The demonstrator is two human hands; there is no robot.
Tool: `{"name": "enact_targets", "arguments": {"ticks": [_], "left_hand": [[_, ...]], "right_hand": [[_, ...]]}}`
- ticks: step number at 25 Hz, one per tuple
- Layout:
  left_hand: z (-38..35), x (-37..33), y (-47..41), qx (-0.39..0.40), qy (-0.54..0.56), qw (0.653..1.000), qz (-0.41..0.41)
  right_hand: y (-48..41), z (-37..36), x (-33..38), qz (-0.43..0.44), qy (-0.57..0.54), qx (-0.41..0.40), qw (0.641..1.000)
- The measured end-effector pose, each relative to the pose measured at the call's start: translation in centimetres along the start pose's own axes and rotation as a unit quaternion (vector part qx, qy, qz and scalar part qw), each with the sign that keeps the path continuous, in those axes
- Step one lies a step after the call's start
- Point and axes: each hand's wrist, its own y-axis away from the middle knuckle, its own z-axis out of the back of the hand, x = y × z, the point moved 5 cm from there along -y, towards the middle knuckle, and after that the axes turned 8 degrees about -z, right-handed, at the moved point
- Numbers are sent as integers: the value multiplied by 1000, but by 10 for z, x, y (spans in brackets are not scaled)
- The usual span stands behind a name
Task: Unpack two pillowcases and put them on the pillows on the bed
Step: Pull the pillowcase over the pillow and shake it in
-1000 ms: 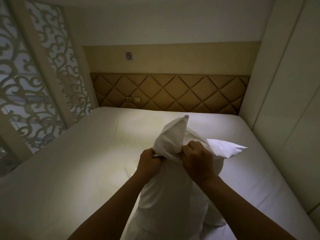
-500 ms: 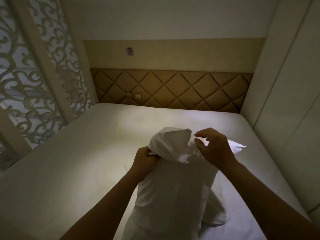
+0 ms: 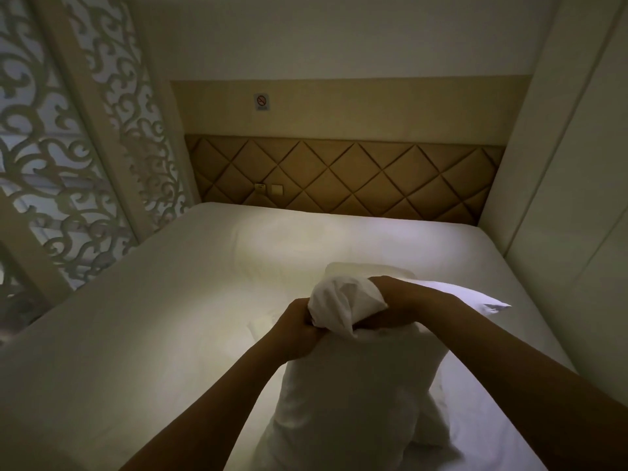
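A white pillow in a white pillowcase [image 3: 353, 396] stands on end on the bed [image 3: 142, 334], right in front of me. My left hand [image 3: 295, 329] grips the bunched cloth at its top left. My right hand [image 3: 396, 302] reaches over the top and pushes down into the gathered open end of the pillowcase, its fingers hidden in the folds. A loose flap of white cloth [image 3: 339, 300] hangs between the two hands. A second white pillow [image 3: 475, 300] lies flat behind the right wrist, mostly hidden.
A brown diamond-quilted headboard [image 3: 339, 178] with two small wall switches [image 3: 268, 189] closes the far end. A carved white lattice screen [image 3: 68, 158] lines the left side. A plain white wall panel [image 3: 571, 198] runs along the right.
My right hand let go of the cloth, lifted over the top, and now presses down into the pillowcase opening. The upright cloth peak has folded down. My left hand kept its grip.
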Motion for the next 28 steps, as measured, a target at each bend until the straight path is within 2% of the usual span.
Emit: {"name": "enact_targets", "arguments": {"ticks": [2,5,10,13,15,16,18,20,22,23,25,27,28], "left_hand": [[-3,-1,1,11,1,1000,-14],[-2,4,6,0,24,1000,-3],[7,2,3,-45,86,995,17],[12,2,-4,-71,84,994,6],[13,1,-7,-79,79,994,11],[14,6,-6,-81,88,992,32],[16,30,2,-85,106,982,132],[17,71,22,-51,43,967,247],[19,98,36,-16,-19,951,309],[22,101,35,-24,-10,944,328],[24,87,20,-42,87,930,354],[19,59,6,-15,190,905,379],[16,49,-1,5,190,906,379]], "right_hand": [[-4,-8,5,0,40,18,999],[-8,-15,5,-2,22,-8,1000],[-21,-12,-4,-2,-16,-94,995],[-26,-7,-12,-20,-30,-127,991],[-12,16,-18,-6,-86,-211,974],[1,33,-22,11,-128,-266,955],[27,69,-38,17,-245,-330,912],[48,102,-51,37,-315,-345,883],[66,129,-59,63,-333,-368,866],[73,139,-62,69,-341,-378,858],[82,151,-64,63,-340,-400,849],[82,155,-64,42,-329,-426,842],[81,155,-65,34,-325,-434,840]]}}
